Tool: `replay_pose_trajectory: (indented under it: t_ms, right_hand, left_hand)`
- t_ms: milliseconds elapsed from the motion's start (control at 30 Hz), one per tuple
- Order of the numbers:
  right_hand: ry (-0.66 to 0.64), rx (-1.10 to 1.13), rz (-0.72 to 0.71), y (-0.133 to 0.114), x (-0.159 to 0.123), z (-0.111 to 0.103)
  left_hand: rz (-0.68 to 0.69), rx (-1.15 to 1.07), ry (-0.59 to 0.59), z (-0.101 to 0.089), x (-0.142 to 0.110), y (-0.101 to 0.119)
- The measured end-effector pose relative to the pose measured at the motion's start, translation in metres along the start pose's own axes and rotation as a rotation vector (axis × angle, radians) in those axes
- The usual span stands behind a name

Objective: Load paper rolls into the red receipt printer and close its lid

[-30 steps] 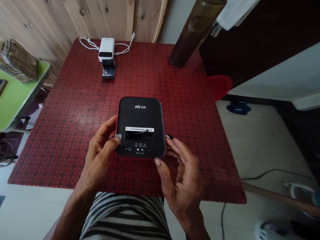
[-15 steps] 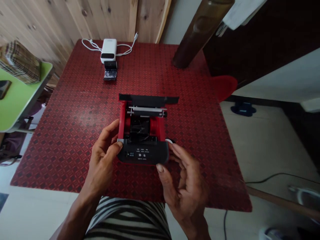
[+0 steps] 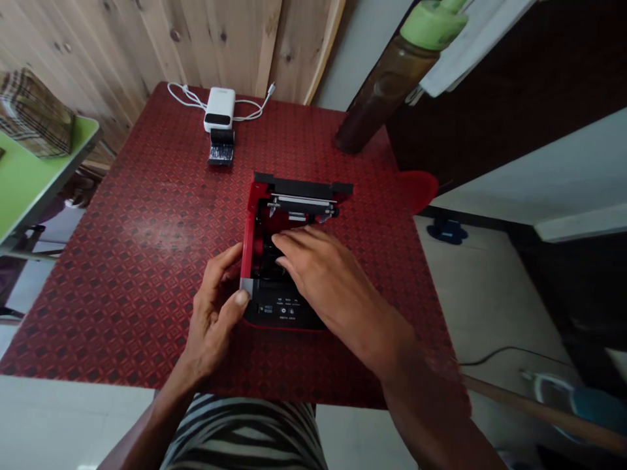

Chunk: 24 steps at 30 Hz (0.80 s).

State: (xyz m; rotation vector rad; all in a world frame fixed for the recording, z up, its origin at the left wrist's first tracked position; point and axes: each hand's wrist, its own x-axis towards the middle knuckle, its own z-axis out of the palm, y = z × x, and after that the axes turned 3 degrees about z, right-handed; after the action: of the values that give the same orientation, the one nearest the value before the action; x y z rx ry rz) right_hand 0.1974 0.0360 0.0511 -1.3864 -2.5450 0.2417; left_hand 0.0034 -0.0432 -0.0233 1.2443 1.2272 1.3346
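A black-and-red receipt printer (image 3: pixel 274 312), lid open, sits near the middle of a red patterned tabletop (image 3: pixel 147 261). The left hand (image 3: pixel 213 313) is clamped on its front left corner; the right hand (image 3: pixel 328 274), fingers together, reaches over the open compartment (image 3: pixel 267 258), its grip hidden.

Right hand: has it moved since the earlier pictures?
Yes: the right hand has moved forward and leftward, from beside the open printer to over its compartment, nearer the white power bank.
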Motion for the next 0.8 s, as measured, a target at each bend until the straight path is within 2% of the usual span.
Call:
replay_pose_trajectory:
  t_ms: [100,367,533,633,733,800]
  right_hand:
    - [-0.177,-0.091,0.027,-0.002,0.022,0.004]
    - [-0.177,-0.269,0.024,-0.004,0.031,0.007]
    - [-0.037,-0.288,0.020,-0.012,0.019,0.001]
    - [0.084,-0.249,-0.002,-0.017,0.001,-0.013]
    - [0.218,-0.065,-0.009,-0.007,-0.023,-0.037]
    - [0.327,0.073,0.080,0.012,-0.038,-0.048]
  left_hand:
    - [-0.013,-0.025,-0.021,-0.001,-0.002,-0.003]
    - [-0.042,-0.063,-0.005,0.001,-0.002,-0.004]
    - [-0.031,-0.052,-0.005,0.002,0.000,-0.003]
    - [-0.023,-0.033,-0.010,0.001,-0.001,-0.003]
    - [-0.038,-0.031,-0.027,-0.001,-0.001,-0.003]
    - [-0.056,-0.035,-0.030,-0.002,-0.002,-0.003]
